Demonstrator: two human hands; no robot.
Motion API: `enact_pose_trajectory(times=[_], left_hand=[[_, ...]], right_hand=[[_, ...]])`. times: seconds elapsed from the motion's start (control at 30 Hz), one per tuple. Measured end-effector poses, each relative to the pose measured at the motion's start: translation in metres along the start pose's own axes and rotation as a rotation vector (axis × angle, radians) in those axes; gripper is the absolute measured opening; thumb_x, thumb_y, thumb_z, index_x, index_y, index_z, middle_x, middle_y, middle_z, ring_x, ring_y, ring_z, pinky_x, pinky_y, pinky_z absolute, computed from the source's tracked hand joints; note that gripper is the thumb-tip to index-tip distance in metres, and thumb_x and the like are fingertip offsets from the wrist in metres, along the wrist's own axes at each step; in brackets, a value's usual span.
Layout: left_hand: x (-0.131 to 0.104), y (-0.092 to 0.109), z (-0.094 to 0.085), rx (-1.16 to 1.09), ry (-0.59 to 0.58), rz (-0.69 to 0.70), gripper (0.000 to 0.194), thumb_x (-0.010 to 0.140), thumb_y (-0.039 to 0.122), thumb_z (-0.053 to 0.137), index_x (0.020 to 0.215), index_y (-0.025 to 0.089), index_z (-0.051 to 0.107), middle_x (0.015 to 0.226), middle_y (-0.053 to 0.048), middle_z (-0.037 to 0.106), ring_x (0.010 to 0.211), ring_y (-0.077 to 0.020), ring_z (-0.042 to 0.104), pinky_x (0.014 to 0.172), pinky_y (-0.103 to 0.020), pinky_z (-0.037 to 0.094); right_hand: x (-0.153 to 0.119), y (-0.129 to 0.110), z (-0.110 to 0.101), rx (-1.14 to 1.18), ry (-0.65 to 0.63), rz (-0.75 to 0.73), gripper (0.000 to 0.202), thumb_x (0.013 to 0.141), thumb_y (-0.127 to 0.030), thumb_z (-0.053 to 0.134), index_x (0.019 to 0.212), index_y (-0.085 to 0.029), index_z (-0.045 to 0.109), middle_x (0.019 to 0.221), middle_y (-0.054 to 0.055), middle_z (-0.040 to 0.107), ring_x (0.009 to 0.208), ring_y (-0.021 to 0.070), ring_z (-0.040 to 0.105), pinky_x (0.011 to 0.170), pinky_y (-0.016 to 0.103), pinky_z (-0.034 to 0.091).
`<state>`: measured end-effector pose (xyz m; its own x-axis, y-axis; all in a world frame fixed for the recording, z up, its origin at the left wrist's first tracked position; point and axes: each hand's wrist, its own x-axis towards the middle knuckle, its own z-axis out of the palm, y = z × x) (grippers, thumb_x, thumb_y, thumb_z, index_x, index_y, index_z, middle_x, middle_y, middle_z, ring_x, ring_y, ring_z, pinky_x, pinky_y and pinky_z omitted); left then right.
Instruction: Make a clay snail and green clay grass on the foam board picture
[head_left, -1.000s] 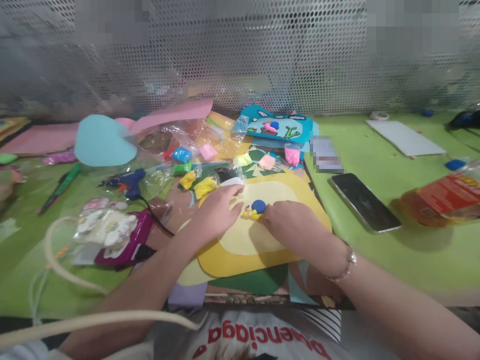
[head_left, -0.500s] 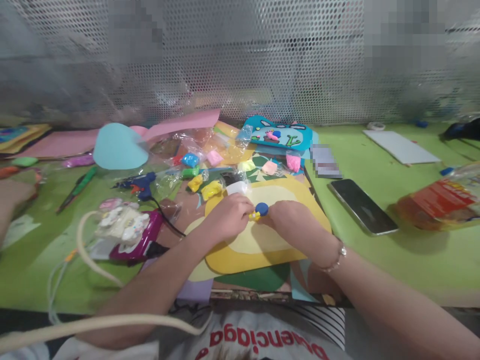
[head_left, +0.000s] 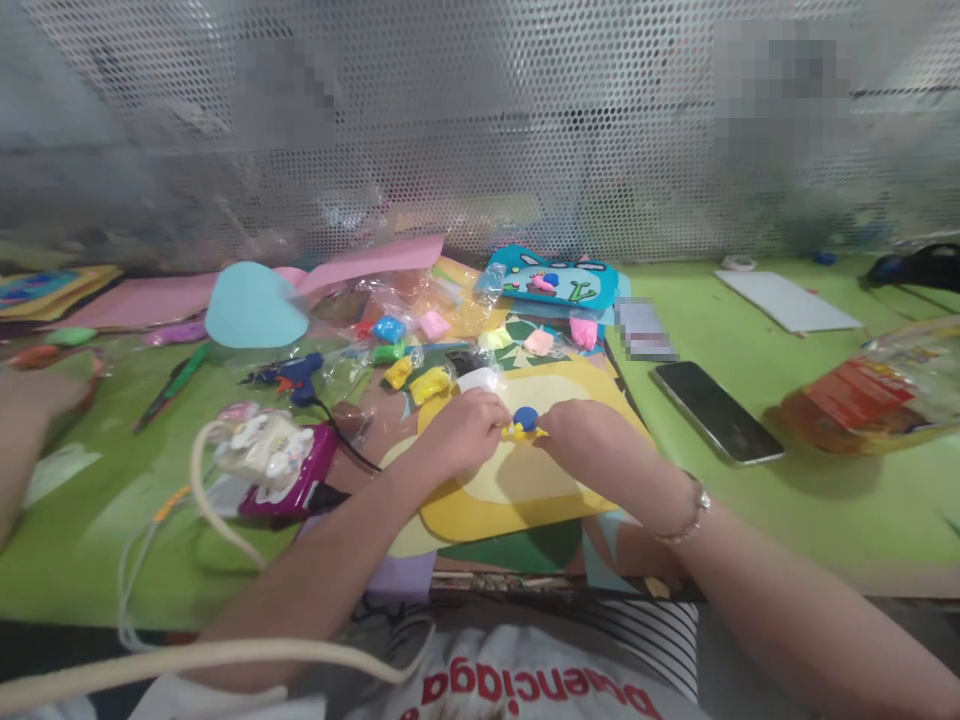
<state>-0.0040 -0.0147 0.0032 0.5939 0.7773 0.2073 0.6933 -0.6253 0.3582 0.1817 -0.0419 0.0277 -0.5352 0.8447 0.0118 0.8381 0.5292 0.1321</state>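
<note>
Over a yellow card (head_left: 480, 520) with a paler yellow centre, my left hand (head_left: 471, 428) and my right hand (head_left: 583, 440) face each other. Small yellow clay (head_left: 523, 432) lies between them, just below a round blue clay piece (head_left: 526, 417). The closed fingers of my left hand touch the left end of the yellow clay. My right hand is closed at its right end. Packets of clay, among them a yellow one (head_left: 430, 384) and a white one (head_left: 480, 380), lie beyond my hands.
A glue gun (head_left: 296, 378), a purple box (head_left: 300, 480) and a pale cable (head_left: 202, 480) are at left. Another person's hand (head_left: 56, 395) is at the far left. A phone (head_left: 716, 412) and a plastic food bag (head_left: 862, 400) lie right. A decorated blue card (head_left: 559, 285) stands behind.
More yellow clay shows between my hands, now reaching my right fingertips. The view has shifted slightly.
</note>
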Motion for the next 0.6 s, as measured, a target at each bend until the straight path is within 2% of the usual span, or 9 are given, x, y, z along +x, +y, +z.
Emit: enact_pose_trajectory(times=[0.23,0.37,0.6], left_hand=[[0.0,-0.001,0.0,0.018,-0.006,0.01,0.028,0.076,0.004,0.049,0.086,0.017,0.071,0.091,-0.007,0.069,0.093,-0.0204,0.061,0.086,-0.034,0.048],[-0.001,0.0,0.0,0.03,-0.019,0.008,0.029,0.076,0.004,0.048,0.087,0.017,0.072,0.09,-0.007,0.069,0.091,-0.0206,0.061,0.085,-0.033,0.048],[0.0,-0.004,0.002,0.016,-0.02,-0.002,0.03,0.076,0.006,0.047,0.085,0.018,0.072,0.087,-0.006,0.068,0.088,-0.0195,0.061,0.082,-0.032,0.047]], right_hand=[[-0.007,-0.009,0.011,-0.091,0.071,-0.139,0.016,0.082,-0.006,0.05,0.077,-0.014,0.062,0.065,0.005,0.06,0.058,0.0156,0.056,0.053,0.027,0.036],[-0.01,-0.008,0.012,-0.18,0.053,-0.232,0.022,0.077,0.003,0.048,0.078,-0.015,0.062,0.071,0.007,0.062,0.064,0.018,0.058,0.056,0.028,0.038],[-0.01,0.001,0.017,-0.176,0.023,-0.374,0.028,0.072,0.009,0.051,0.078,-0.016,0.061,0.076,0.008,0.064,0.067,0.0194,0.06,0.058,0.029,0.04]])
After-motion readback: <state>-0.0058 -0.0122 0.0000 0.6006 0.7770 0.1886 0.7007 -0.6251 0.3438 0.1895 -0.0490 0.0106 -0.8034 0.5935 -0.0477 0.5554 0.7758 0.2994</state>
